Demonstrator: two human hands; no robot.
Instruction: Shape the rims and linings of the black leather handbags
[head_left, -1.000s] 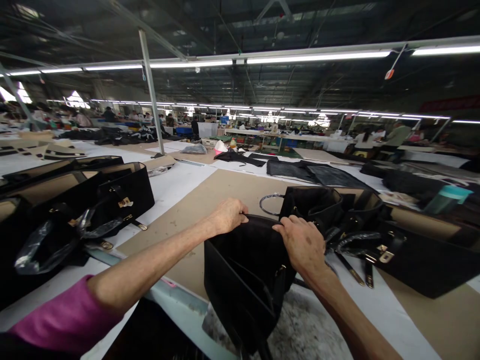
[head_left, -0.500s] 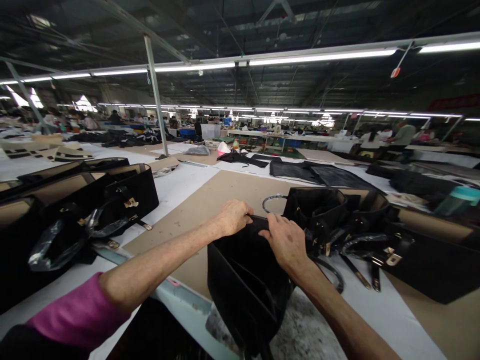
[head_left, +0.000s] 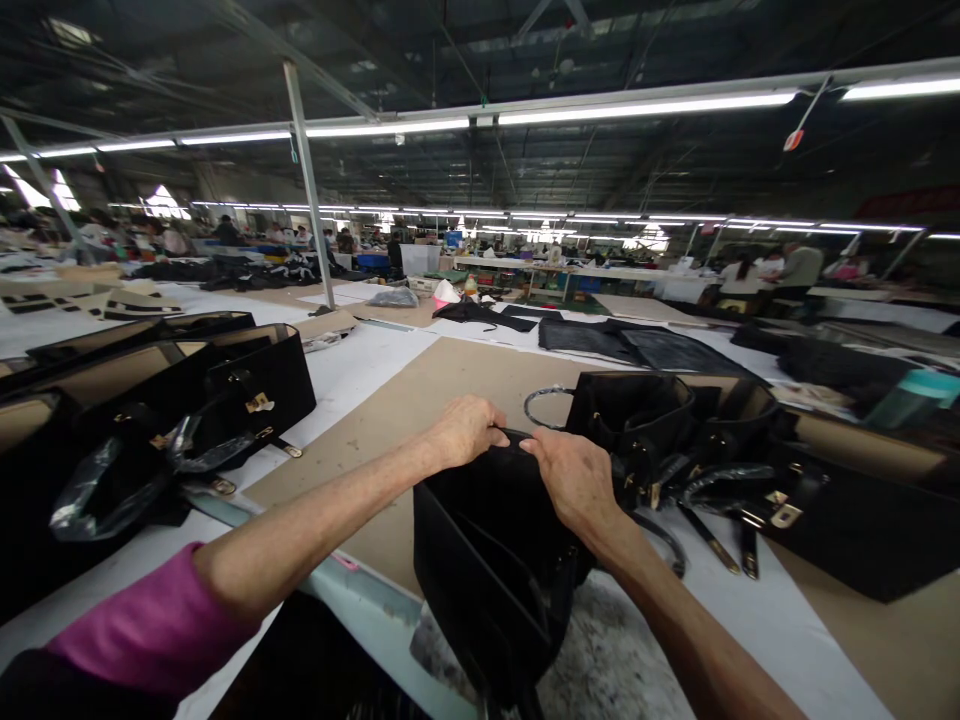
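Note:
A black handbag (head_left: 487, 560) stands open-mouthed at the near edge of the table, right in front of me. My left hand (head_left: 466, 430) is closed on the far rim of the bag at its left. My right hand (head_left: 574, 477) is closed on the same rim just to the right, its fingers curled over the edge. The two hands almost touch. The bag's dark inside shows below them.
Several black handbags (head_left: 750, 470) with gold buckles lie at the right, and more handbags (head_left: 150, 400) at the left. A brown board (head_left: 442, 385) covers the table's middle. A teal bottle (head_left: 907, 395) stands far right. A steel post (head_left: 307, 180) rises behind. People work at distant tables.
My right hand has slid left along the bag's rim toward my left hand. The left hand has stayed where it was.

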